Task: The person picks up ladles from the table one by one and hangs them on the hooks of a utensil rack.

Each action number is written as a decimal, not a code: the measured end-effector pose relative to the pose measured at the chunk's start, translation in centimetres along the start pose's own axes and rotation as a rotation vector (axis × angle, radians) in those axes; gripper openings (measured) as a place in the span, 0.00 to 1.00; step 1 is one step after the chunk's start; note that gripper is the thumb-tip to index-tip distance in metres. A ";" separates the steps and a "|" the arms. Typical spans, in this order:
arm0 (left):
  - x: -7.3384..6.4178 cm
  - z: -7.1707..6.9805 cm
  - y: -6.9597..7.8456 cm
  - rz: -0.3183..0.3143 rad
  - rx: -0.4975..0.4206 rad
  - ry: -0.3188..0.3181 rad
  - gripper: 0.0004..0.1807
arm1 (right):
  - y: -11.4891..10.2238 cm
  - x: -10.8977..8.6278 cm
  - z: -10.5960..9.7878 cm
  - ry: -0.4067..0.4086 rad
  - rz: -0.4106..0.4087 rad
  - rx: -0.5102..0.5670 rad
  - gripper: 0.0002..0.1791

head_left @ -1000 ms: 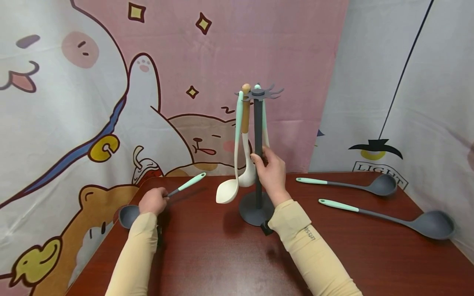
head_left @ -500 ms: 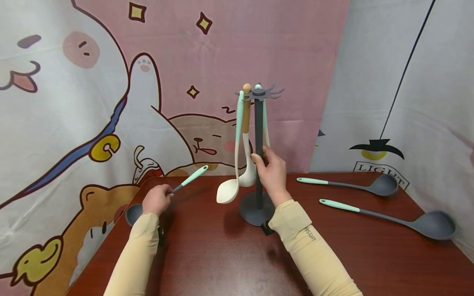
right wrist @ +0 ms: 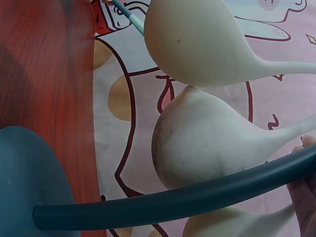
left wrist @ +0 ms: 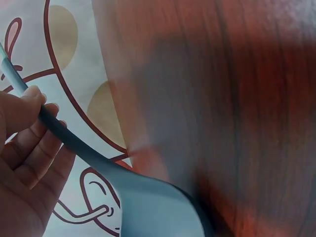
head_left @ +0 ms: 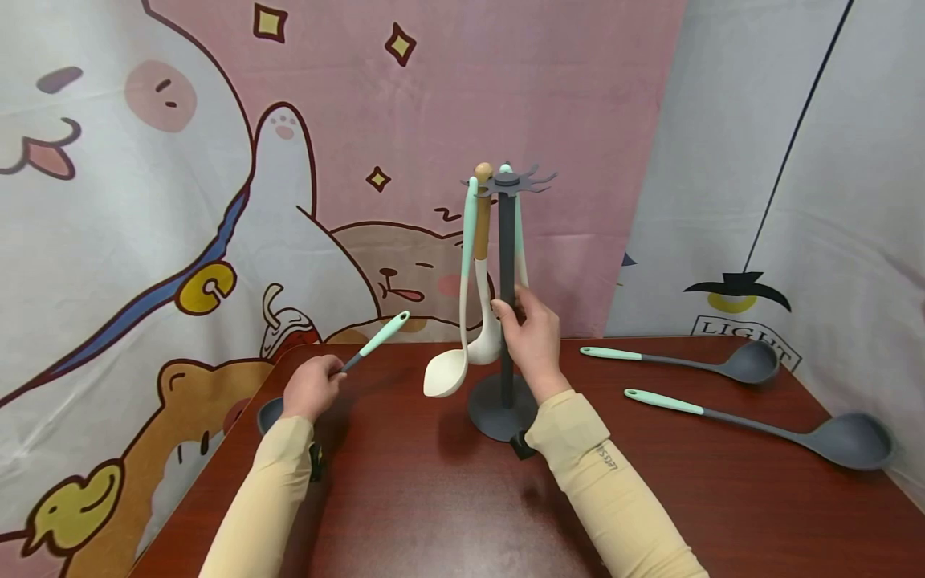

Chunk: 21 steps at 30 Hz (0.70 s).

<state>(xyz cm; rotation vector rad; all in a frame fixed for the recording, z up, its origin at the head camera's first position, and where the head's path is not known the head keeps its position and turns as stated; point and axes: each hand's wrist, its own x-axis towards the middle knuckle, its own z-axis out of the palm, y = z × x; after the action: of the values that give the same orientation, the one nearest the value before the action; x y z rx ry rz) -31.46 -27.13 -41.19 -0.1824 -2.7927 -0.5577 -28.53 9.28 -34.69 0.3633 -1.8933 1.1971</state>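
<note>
My left hand (head_left: 313, 388) pinches the grey shaft of a ladle (left wrist: 98, 160) between thumb and fingers. Its mint handle (head_left: 385, 333) points up and right; the bowl (head_left: 270, 413) hangs low at the left, partly hidden by the hand in the head view. My right hand (head_left: 533, 341) grips the dark post of a utensil stand (head_left: 507, 241) at mid-height. From the stand's hooked top hang a white ladle with a mint handle (head_left: 446, 373), another with a wooden handle (head_left: 486, 343), and a third mint-handled utensil (head_left: 520, 241) half hidden behind post and hand.
Two grey ladles with mint handles, a farther one (head_left: 751, 361) and a nearer one (head_left: 849, 440), lie on the right of the brown table (head_left: 419, 498). A cartoon-printed cloth (head_left: 564, 96) stands behind the table and along its sides.
My left hand has lifted the ladle slightly and carried it a little to the right, its handle end rising. The right hand stays on the post.
</note>
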 end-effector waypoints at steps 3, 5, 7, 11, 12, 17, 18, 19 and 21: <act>0.0 0.0 0.1 0.007 -0.009 0.007 0.05 | 0.0 0.0 0.0 -0.001 0.001 0.001 0.11; 0.0 0.0 0.2 0.014 -0.020 0.014 0.04 | -0.1 0.0 -0.1 -0.002 0.006 0.000 0.11; -0.1 0.0 0.4 0.022 -0.036 0.022 0.04 | -0.1 0.0 -0.1 -0.003 0.008 -0.003 0.11; -0.3 0.1 0.6 0.026 -0.063 0.031 0.04 | -0.1 -0.1 -0.1 -0.002 0.010 -0.011 0.11; -0.4 0.1 0.7 0.026 -0.069 0.033 0.04 | -0.1 -0.1 -0.1 -0.002 0.007 -0.010 0.11; -0.7 0.0 1.2 0.037 -0.099 0.045 0.05 | 0.0 0.0 0.0 0.002 -0.001 -0.006 0.11; -0.8 0.0 1.3 0.041 -0.104 0.046 0.05 | 0.0 0.0 0.0 0.003 -0.001 -0.005 0.11; -0.8 -0.1 1.3 0.045 -0.109 0.047 0.05 | 0.0 0.0 0.0 0.003 -0.002 -0.005 0.11; -0.9 -0.1 1.5 0.050 -0.114 0.048 0.04 | 0.0 0.0 0.0 0.003 -0.003 -0.004 0.11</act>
<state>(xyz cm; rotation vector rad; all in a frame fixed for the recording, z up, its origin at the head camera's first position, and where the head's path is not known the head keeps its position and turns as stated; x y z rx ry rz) -30.30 -25.90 -40.83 -0.2587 -2.7038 -0.6998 -28.55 9.30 -34.67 0.3621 -1.8919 1.1917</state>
